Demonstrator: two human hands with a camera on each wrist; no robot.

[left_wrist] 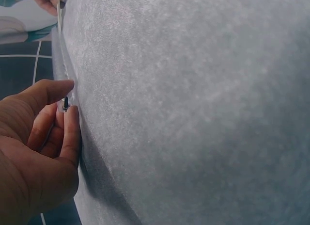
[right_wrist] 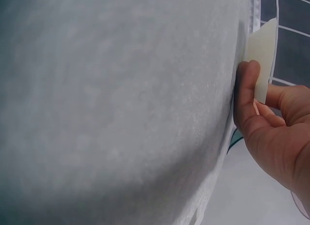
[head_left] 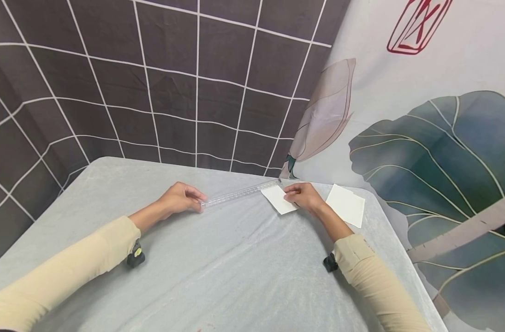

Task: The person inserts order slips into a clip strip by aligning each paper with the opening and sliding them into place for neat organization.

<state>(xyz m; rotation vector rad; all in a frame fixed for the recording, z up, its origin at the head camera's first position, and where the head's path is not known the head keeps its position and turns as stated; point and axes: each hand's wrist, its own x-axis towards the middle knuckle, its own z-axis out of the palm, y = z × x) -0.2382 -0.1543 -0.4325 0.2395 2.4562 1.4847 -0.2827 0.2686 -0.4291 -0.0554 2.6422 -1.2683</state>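
Observation:
My left hand pinches the near end of a clear plastic ruler between thumb and fingers. The ruler slants away to the right, close over the cloth. In the left wrist view, a dark mark shows at the ruler's end between the fingertips. A small white paper card is in my right hand, pinched at its right edge. The card's upper edge overlaps the ruler's far part. From the right wrist, the card stands tilted up from the cloth, with the thumb on one face and fingers on the other.
Two more white cards lie overlapping on the cloth, to the right of my right hand. A pale grey cloth covers the table. Behind it hangs a dark grid-patterned curtain, with a leaf-printed white one at the right.

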